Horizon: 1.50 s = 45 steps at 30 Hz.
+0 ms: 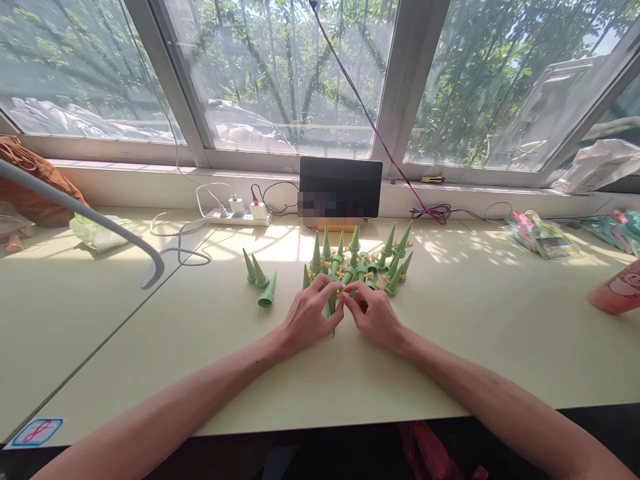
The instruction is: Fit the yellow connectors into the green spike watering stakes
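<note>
My left hand (310, 312) and my right hand (373, 312) meet at the middle of the pale table (200, 353), fingers pinched together on a green cone spike (332, 313) with a small yellow part at its top. Right behind my hands stands a cluster of several green cone spikes (360, 260) with yellow fittings, points up. To the left of the cluster, three loose green cones (260, 279) lie apart from it, without fittings as far as I can see.
A dark screen (340, 193) leans on the windowsill behind the cluster. A white power strip (240, 212) with cables lies left of it. Plastic packets (543, 237) lie far right, a pink object (617, 290) at the right edge, a grey curved tube (100, 223) at left.
</note>
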Motion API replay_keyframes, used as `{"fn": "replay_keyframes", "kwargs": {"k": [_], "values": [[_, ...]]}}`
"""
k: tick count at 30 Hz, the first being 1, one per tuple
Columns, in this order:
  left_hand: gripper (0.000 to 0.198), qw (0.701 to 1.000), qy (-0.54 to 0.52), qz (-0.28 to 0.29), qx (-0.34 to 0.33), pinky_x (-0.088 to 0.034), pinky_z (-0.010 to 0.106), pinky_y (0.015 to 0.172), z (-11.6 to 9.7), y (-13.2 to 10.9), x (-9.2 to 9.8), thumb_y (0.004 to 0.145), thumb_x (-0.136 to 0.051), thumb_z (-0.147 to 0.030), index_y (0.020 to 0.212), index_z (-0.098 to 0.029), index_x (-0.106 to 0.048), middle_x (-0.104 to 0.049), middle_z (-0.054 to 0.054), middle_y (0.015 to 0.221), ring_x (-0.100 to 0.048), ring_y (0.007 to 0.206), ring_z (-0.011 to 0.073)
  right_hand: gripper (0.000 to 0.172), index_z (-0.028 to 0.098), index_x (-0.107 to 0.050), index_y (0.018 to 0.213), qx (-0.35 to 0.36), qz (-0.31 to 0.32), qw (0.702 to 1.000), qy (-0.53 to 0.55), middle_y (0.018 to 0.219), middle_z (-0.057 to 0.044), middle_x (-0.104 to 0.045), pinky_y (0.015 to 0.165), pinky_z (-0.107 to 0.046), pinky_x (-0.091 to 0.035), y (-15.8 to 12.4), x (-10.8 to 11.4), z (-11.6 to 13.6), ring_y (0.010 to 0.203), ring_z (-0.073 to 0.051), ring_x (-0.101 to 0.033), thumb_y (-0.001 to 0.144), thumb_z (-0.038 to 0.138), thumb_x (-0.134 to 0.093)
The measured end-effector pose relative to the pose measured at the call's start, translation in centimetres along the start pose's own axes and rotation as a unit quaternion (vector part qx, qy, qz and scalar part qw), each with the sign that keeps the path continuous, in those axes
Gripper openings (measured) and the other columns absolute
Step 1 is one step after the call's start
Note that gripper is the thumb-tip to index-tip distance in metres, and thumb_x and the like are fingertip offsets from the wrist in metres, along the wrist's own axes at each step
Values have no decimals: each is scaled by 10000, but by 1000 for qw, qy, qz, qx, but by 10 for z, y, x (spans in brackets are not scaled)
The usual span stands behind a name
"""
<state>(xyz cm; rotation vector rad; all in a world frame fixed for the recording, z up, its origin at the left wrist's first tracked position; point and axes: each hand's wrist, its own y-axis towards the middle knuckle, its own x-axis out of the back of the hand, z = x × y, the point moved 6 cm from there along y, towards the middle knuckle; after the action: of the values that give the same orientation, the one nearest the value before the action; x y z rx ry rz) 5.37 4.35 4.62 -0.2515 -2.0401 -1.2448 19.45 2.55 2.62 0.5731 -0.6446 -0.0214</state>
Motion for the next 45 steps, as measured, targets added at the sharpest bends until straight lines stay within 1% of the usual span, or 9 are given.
{"fn": "replay_keyframes", "kwargs": {"k": [7,14,17,24,30,39,45], "values": [[224,1000,-12,9,-1,-448,223,542,0,0,0,871,-598,-202,1095,-195,-591,-575,41,955,-529,639,100,147,191,-553,923,4,0,1000,-2,540,72,-419,491,-239,-259,1,-1,-2,458,-108,-328,994,287,-467],[227,999,-35,15,-7,-447,220,555,0,0,-1,878,-602,-189,1105,-200,-597,-562,42,965,-520,641,94,178,197,-547,866,7,-2,1000,-8,585,42,-484,508,-228,-291,1,0,-2,487,-113,-390,997,279,-458],[220,999,-37,19,-8,-443,220,552,0,0,-2,878,-599,-182,1097,-197,-595,-558,43,969,-517,643,94,210,198,-537,829,6,0,1000,-15,595,33,-493,513,-228,-296,1,0,-3,497,-115,-387,1001,276,-444],[184,999,-37,18,-14,-444,227,559,-3,1,-1,887,-588,-188,1071,-199,-583,-559,42,967,-520,647,98,259,202,-512,784,2,1,1000,-23,577,41,-448,510,-235,-270,1,1,-4,495,-115,-344,1009,288,-417],[236,999,-38,23,-12,-453,232,568,-3,0,-3,887,-591,-191,1120,-197,-558,-565,44,979,-533,661,104,285,202,-495,754,-3,2,1000,-19,571,44,-424,508,-244,-251,1,1,-3,498,-115,-315,1009,303,-418],[248,999,-34,28,-4,-468,231,573,-3,0,-3,882,-593,-195,1124,-205,-539,-571,42,985,-547,656,104,332,205,-465,706,-13,2,1000,-24,558,42,-405,507,-259,-245,3,1,-2,495,-118,-308,1009,328,-412],[248,999,-25,25,-12,-463,228,555,-5,0,-2,883,-589,-193,1126,-204,-535,-581,44,989,-565,659,107,368,208,-424,668,-18,-3,999,-26,542,40,-391,500,-264,-242,3,2,-3,487,-115,-291,1009,345,-405]]}}
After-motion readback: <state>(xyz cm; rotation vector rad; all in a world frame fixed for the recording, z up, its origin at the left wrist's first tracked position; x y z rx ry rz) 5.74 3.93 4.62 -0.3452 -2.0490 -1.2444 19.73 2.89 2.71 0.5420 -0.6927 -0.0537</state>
